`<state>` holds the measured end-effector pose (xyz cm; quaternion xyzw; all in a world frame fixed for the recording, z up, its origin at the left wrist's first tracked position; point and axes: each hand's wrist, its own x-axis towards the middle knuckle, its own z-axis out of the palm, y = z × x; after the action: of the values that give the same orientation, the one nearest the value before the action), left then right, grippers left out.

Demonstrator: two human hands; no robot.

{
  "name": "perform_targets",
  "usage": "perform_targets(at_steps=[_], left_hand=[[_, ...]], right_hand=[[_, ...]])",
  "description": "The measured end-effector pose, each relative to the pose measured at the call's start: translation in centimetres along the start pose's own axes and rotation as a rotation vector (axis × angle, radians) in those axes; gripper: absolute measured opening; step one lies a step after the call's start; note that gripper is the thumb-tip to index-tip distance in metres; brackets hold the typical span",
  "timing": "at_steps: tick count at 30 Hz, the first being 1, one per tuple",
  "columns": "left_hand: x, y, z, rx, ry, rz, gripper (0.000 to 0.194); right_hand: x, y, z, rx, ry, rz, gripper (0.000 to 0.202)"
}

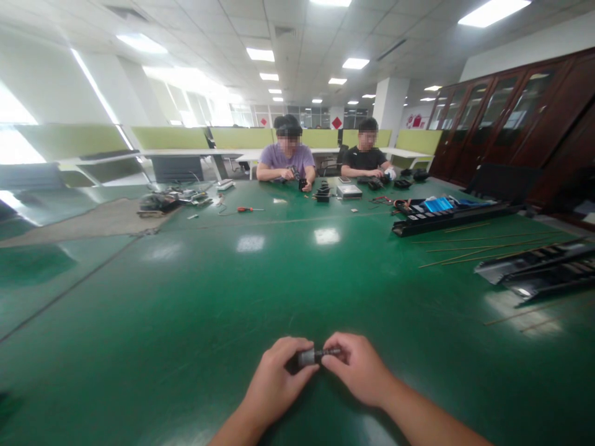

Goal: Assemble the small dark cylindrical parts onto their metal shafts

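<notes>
My left hand (284, 371) is closed around the thick end of a small grey-and-black cylinder with a thin ridged shaft (307, 357). The part lies roughly level, its shaft pointing right. With thumb and fingers, my right hand (356, 367) pinches the shaft near its right end. Both hands are close together, low over the near part of the green table (195, 310). Fingers cover some of the part, and its exact kind is too small to tell.
Two people sit across the table, handling dark parts. An orange-handled screwdriver (245, 209) lies near a pile of electronic parts (181, 198). Long black trays (446, 218), thin rods (469, 251) and dark metal channels (539, 272) occupy the right side. A brown cloth (88, 222) lies left.
</notes>
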<state>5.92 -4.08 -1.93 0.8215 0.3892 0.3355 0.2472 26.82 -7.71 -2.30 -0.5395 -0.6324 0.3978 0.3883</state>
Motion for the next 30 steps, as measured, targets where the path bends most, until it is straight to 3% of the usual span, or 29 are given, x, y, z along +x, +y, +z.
perform_targets(at_steps=[30], left_hand=[[0.05, -0.39, -0.21, 0.012, 0.037, -0.029, 0.025]], right_hand=[[-0.23, -0.32, -0.80, 0.106, 0.021, 0.030, 0.009]])
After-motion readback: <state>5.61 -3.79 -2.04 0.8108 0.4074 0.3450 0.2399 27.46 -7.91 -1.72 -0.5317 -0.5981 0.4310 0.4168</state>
